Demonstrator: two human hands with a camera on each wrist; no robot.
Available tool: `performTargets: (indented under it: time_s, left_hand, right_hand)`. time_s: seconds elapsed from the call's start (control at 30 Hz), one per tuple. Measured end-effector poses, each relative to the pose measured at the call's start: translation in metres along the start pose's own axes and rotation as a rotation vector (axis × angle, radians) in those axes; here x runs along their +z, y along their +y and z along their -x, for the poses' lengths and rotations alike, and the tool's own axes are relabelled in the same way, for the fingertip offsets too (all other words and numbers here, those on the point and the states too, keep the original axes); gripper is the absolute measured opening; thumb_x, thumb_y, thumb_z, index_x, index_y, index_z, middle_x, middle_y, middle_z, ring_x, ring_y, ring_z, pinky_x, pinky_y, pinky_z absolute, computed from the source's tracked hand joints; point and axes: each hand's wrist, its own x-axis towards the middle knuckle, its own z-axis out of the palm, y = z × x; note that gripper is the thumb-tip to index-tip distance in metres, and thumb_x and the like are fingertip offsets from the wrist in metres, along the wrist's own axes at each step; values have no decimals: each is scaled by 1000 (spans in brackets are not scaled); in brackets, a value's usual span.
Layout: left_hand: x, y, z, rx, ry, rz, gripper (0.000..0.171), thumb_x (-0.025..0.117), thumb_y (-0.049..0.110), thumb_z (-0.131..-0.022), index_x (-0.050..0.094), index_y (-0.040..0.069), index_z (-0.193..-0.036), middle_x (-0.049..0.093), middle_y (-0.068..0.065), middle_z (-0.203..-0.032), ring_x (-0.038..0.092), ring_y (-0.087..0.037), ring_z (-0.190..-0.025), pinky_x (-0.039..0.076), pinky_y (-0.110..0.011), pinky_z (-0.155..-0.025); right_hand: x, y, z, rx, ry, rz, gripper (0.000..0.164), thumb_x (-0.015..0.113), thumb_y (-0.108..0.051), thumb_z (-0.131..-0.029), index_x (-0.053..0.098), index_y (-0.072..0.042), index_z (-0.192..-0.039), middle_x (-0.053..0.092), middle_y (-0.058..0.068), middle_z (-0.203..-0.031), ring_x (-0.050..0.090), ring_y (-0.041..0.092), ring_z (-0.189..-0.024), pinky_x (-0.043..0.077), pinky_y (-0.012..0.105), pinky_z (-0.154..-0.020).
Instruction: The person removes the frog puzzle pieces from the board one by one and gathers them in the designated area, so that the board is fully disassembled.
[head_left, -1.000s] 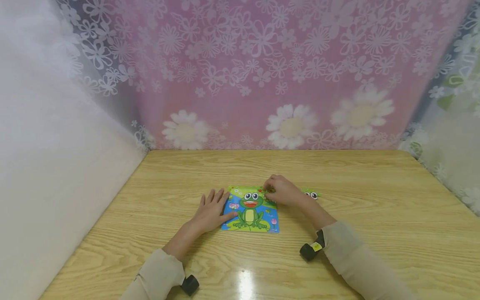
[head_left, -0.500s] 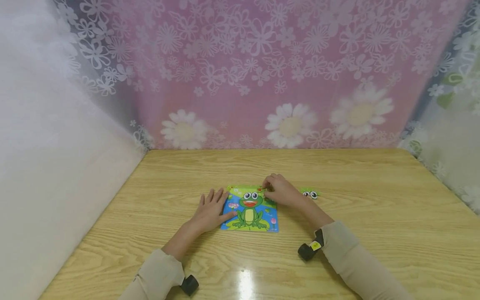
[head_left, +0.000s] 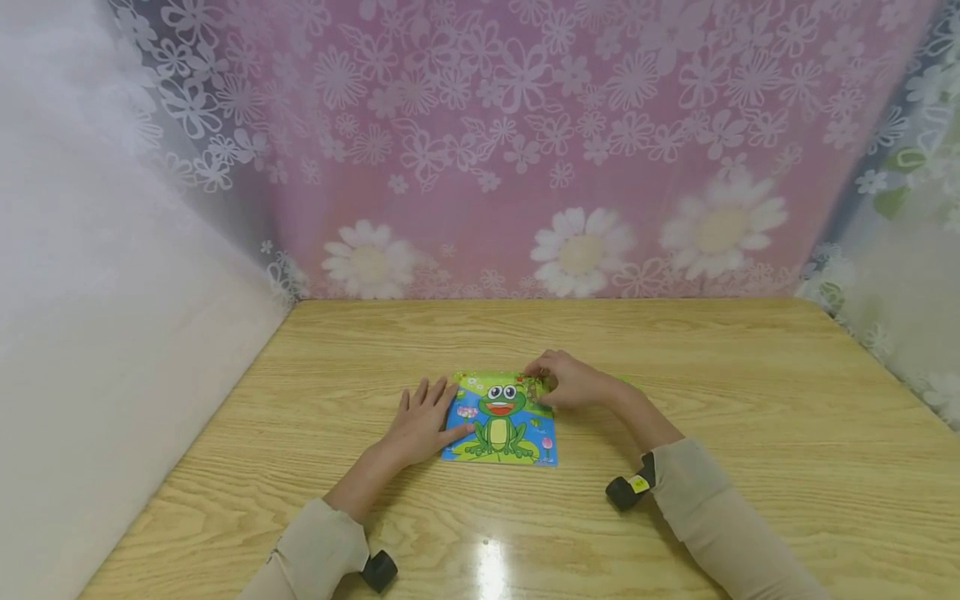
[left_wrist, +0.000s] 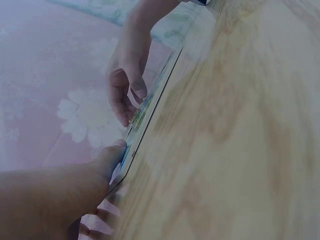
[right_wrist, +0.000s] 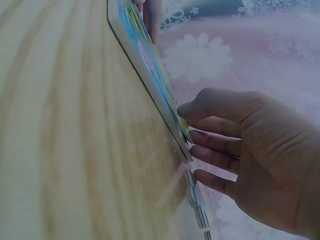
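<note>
A square frog picture puzzle (head_left: pixel 498 432) with a blue and green background lies flat on the table. My left hand (head_left: pixel 422 425) rests over its left edge, fingers spread and thumb on the picture. At the upper right corner is my right hand (head_left: pixel 576 385), thumb and fingers apart and lightly bent. In the right wrist view, the right thumb and fingertips (right_wrist: pixel 185 111) are at the far end of the puzzle (right_wrist: pixel 145 62), touching or nearly touching it. Nothing shows pinched between them. The left wrist view has the puzzle edge-on (left_wrist: pixel 152 107).
Thin flat pieces (right_wrist: pixel 195 192) lie on the table beyond the puzzle's corner in the right wrist view. Behind the right forearm a green bit (head_left: pixel 632 384) peeks out in the head view. A pink floral curtain (head_left: pixel 480 167) hangs at the wooden table's (head_left: pixel 360 333) back edge.
The right hand has shifted slightly and its thumb and fingers have parted, uncovering more of the puzzle's upper right corner. Its forearm now hides the printed eyes at the right. The left hand stays put.
</note>
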Motion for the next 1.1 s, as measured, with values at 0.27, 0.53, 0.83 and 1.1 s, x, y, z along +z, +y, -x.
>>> performTargets:
  time_s: [0.27,0.53,0.83,1.1]
  left_hand:
    - [1,0,-1,-7,-5,-7,80,45,59,-88,23,9,-147,16,-15,-150,5,-38,-135,3,-57,-103]
    - [1,0,-1,-14,-9,-11,80,45,59,-88,23,9,-147,16,-15,-150,5,-38,-135,2,-57,-104]
    - [1,1,0,-13,-11,-7,79,46,58,-89,24,9,-147,16,-14,-150,5,-37,-135,2,-57,-104]
    - [1,0,-1,-13,-20,-11,79,45,59,-89,23,10,-147,15,-14,-150,5,-37,-135,2,-57,-104]
  right_hand:
    - [-3,-3,0,0,-22,3,42,67,-11,-81,57,-1,-121,50,8,-112,45,24,-99,40,40,-83]
    - [0,0,-2,-18,-5,-4,43,68,-9,-79,58,-2,-120,48,6,-106,45,21,-93,42,36,-78]
    - [1,-3,-1,12,8,1,42,68,-8,-79,59,-2,-119,49,5,-103,46,20,-90,43,34,-75]
    - [2,-5,0,13,17,15,40,68,-8,-79,59,-1,-118,50,5,-104,48,20,-91,44,33,-76]
